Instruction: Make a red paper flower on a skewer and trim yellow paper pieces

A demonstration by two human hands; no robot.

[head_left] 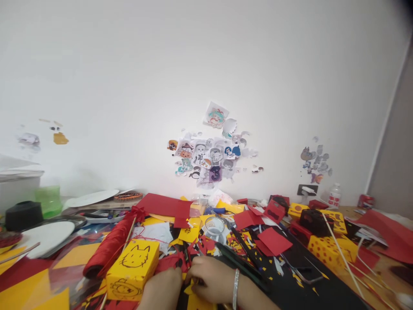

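On my feed, the right hand [213,275] pinches yellow paper [199,300] low between the wrists, apparently shaping it; what the left hand [165,283] grips I cannot tell. Next calls for steadiness, I judge.

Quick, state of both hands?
Left hand: curled beside the yellow box; grip hidden, cannot tell.
Right hand: curled over yellow paper; cannot tell if holding it.
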